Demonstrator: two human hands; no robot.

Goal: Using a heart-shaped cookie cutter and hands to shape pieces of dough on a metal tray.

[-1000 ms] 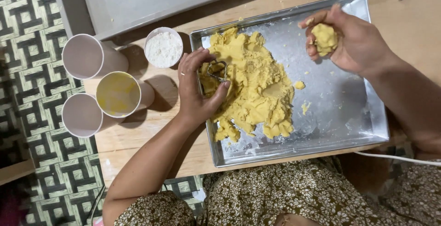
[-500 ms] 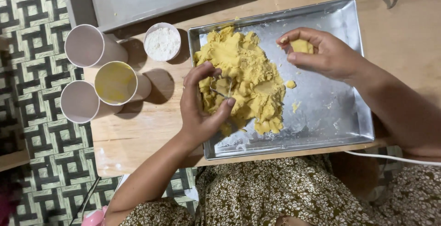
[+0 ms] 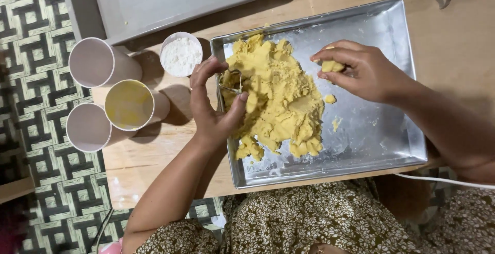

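A heap of crumbly yellow dough (image 3: 281,99) lies in the left half of a rectangular metal tray (image 3: 392,125) on a wooden table. My left hand (image 3: 211,107) rests at the heap's left edge, fingers curled around a small metal cutter (image 3: 231,83) pressed against the dough. My right hand (image 3: 363,71) hovers over the middle of the tray, its fingers closed on a small lump of dough (image 3: 331,66). A few dough crumbs (image 3: 331,99) lie on the bare tray floor below that hand.
Left of the tray stands a small white bowl of flour (image 3: 180,54) and three cups: two pale ones (image 3: 93,63) (image 3: 88,127) and a cup with yellow inside (image 3: 129,104). A grey tray (image 3: 180,1) lies at the back. A patterned mat (image 3: 31,78) covers the floor. A white cord (image 3: 448,181) runs at right.
My right hand has carried the dough lump leftward, from the tray's far right corner toward the heap. My left hand has stayed at the heap with the cutter.
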